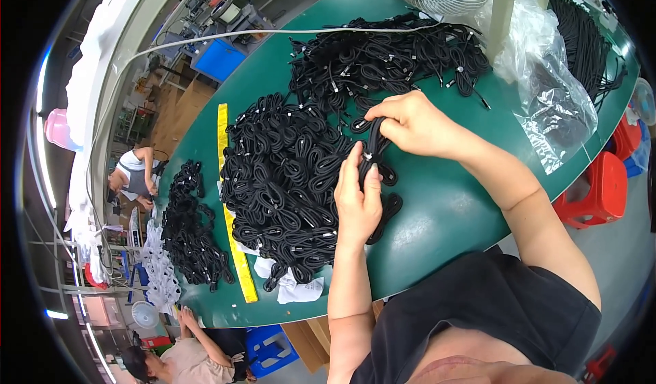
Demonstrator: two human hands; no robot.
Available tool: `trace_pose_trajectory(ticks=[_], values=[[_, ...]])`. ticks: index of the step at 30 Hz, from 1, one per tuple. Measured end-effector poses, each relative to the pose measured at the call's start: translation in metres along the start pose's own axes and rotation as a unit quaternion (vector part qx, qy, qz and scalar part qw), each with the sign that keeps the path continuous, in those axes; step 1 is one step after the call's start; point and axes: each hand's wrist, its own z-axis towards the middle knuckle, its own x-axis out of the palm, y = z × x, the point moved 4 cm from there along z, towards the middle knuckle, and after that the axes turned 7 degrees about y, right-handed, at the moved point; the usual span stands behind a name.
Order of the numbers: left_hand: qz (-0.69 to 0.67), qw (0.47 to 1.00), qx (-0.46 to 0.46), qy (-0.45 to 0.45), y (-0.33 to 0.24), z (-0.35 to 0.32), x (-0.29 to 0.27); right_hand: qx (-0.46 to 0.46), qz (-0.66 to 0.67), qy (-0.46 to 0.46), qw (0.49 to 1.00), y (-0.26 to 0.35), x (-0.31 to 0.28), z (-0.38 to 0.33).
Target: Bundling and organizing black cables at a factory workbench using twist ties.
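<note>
Left hand (357,203) closed around a bundled black cable (374,153) just above the green oval table (444,206), fingers wrapped on its lower loop. Right hand (410,123) pinching the same bundle's upper end, fingers curled shut. Beside both, toward the left: a large heap of coiled black cables (280,179), edged by a yellow measuring strip (236,247).

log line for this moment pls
left hand: grips cable bundle | right hand: pinches bundle top | below: cable pile on green table
</note>
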Motion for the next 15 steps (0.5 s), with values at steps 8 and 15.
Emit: trace_pose_trajectory(ticks=[8, 15], values=[[-0.337, 0.941, -0.018, -0.034, 0.009, -0.002, -0.019, 0.141, 0.428, 0.135, 0.883, -0.009, 0.003, 0.006], [-0.469, 0.882, -0.025, -0.036, 0.012, 0.002, -0.008, 0.131, 0.471, 0.039, 0.872, -0.021, 0.020, 0.005]])
